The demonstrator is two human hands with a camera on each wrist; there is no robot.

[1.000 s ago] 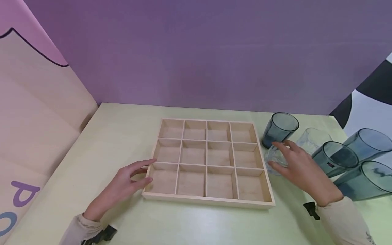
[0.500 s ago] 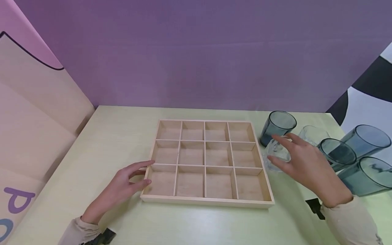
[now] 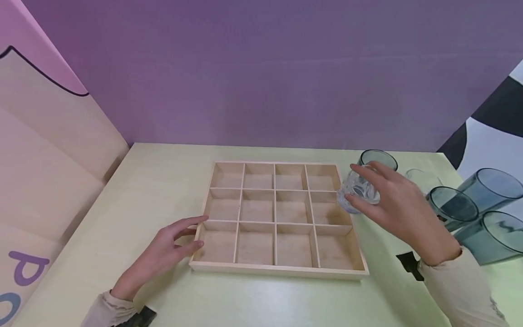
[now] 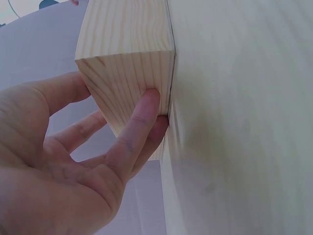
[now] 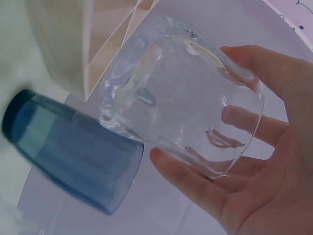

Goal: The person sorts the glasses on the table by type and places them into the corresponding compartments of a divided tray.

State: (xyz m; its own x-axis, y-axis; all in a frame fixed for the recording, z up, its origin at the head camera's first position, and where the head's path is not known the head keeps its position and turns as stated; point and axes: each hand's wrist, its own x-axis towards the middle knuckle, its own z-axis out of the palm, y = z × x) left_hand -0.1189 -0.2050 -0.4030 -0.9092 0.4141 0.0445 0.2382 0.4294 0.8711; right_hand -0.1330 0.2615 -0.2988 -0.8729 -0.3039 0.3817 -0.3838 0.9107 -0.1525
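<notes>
My right hand (image 3: 398, 206) holds a clear glass cup (image 3: 359, 187) at the right edge of the wooden divided box (image 3: 282, 270). In the right wrist view the thumb and fingers wrap the sides of the clear glass (image 5: 181, 98), its thick wavy base pointing away from the palm. Over on the left side, my left hand (image 3: 163, 247) rests its fingertips on the box's outer wall and rim. Up close in the left wrist view, fingertips press the pale wood wall (image 4: 122, 78) near the tabletop. The box's compartments hold nothing.
A blue-grey tumbler (image 3: 380, 157) stands behind the right hand, partly hidden. Another clear glass (image 3: 422, 179) and several blue tumblers (image 3: 500, 186) crowd the table's right side. A purple panel (image 3: 261, 77) closes off the back.
My right hand has raised the clear glass off the table and carried it left, over the box's right edge. My left hand stays at the box's left side.
</notes>
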